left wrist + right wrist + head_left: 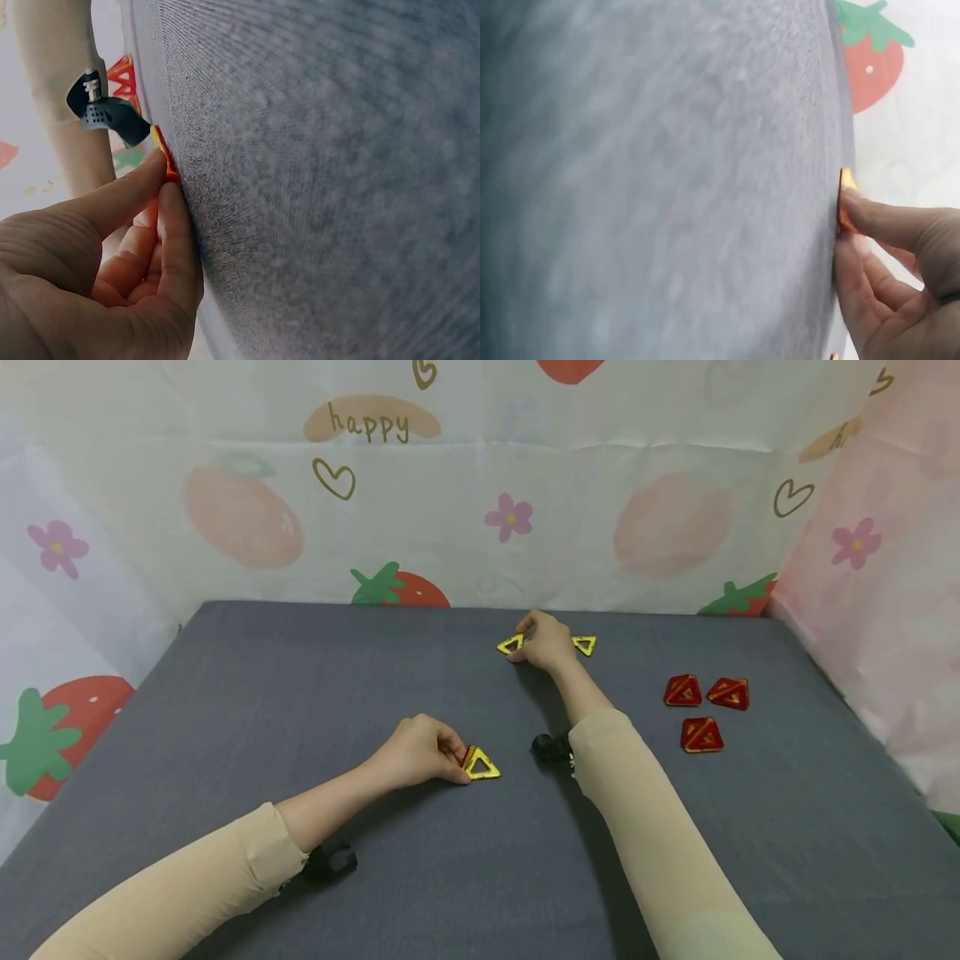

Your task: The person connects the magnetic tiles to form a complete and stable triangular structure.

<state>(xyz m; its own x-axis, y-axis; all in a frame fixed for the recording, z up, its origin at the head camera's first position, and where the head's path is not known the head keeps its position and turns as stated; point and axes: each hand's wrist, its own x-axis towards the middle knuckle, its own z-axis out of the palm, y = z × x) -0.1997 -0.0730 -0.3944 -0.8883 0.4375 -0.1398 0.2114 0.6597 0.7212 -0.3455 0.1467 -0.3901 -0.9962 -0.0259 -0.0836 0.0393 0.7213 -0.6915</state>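
Note:
Near the middle of the table, my left hand [422, 752] pinches a flat yellow triangle [486, 773] with a dark centre opening by its left side. The left wrist view shows its red-and-yellow edge [170, 166] between thumb and fingers, down at the cloth. Farther back, my right hand [547, 642] grips a second yellow triangle [504, 647] between thumb and fingers. From the right wrist, that triangle [846, 202] appears edge-on, close against the cloth. A third yellow triangle [586, 647] lies just right of the right hand, partly covered by it.
Three red triangular pieces [682, 691] with yellowish lines lie grouped on the right of the grey cloth-covered table [337, 668]. A patterned curtain [465, 468] hangs behind the table's back edge. Black wrist cameras [551, 748] hang below both sleeves.

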